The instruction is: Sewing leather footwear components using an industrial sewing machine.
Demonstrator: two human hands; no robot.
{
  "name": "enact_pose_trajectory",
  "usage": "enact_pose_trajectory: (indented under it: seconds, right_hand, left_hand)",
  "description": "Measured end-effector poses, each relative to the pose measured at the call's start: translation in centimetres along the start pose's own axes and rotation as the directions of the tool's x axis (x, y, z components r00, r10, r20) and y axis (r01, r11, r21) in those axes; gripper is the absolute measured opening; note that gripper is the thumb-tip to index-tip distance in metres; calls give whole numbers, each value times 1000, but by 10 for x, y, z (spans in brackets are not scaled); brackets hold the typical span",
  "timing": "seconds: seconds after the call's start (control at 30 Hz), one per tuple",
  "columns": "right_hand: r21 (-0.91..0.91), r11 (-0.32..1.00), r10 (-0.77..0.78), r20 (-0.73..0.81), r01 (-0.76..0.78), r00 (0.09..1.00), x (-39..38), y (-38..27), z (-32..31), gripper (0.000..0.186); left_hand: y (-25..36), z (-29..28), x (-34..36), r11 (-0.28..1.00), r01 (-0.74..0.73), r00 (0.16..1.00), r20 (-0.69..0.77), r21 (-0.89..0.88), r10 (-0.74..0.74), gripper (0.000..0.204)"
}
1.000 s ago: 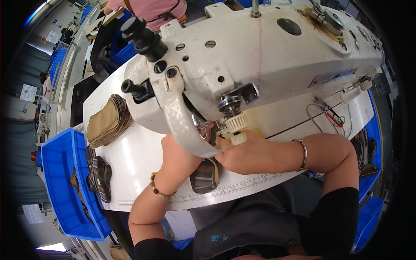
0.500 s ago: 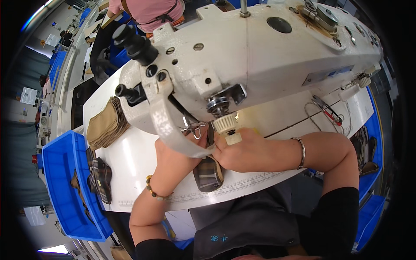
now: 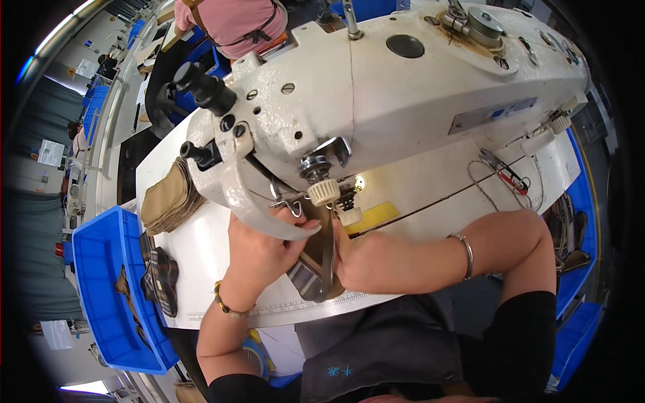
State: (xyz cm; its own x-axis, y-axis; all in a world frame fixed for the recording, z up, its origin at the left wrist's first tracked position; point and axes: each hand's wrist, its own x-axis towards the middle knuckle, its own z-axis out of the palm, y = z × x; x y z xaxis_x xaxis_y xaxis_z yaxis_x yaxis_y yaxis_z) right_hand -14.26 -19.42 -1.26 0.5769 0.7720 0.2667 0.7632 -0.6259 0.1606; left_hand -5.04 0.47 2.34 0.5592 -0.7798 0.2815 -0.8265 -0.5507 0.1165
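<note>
Under the head of a white sewing machine [image 3: 396,87] I hold a plaid fabric piece with a brown side and a dark edge strip [image 3: 310,283], shaped like a shoe upper. My left hand [image 3: 261,250], at the piece's left edge, has its fingers bent and closed on it, partly behind the machine's curved white guard [image 3: 252,208]. On the other side my right hand [image 3: 363,260] pinches the right edge, its fingertips partly covered by the piece and the machine's knob. The needle area is mostly hidden.
Left of the machine lies a stack of tan fabric pieces [image 3: 168,200]. Plaid pieces [image 3: 161,279] rest by a blue bin [image 3: 101,269]. Snips with red on the handle [image 3: 504,173] lie at the right. Another blue bin [image 3: 583,269] holds plaid pieces. A person in pink [image 3: 232,23] works beyond.
The fabric piece has tilted and shows more of its brown side. My right hand has come lower, nearer to me, baring a yellow patch by the needle area. The whole view has shifted slightly.
</note>
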Motion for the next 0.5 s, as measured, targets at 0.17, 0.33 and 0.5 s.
enact_pose_trajectory:
  seconds: [0.17, 0.33, 0.5]
  right_hand:
    - [-7, 1000, 8, -22, -9, 1000, -7, -20, -6, 32]
    - [32, 998, -61, -16, 61, 998, -4, -16, -5, 22]
    - [61, 989, 140, -40, -137, 989, 0, 0, -13, 18]
  left_hand:
    - [29, 9, -5, 987, -122, 993, 18, 103, 121, 27]
    - [34, 28, -14, 974, -170, 981, -71, 150, 182, 36]
    - [22, 22, -13, 988, -129, 979, -171, -82, 113, 30]
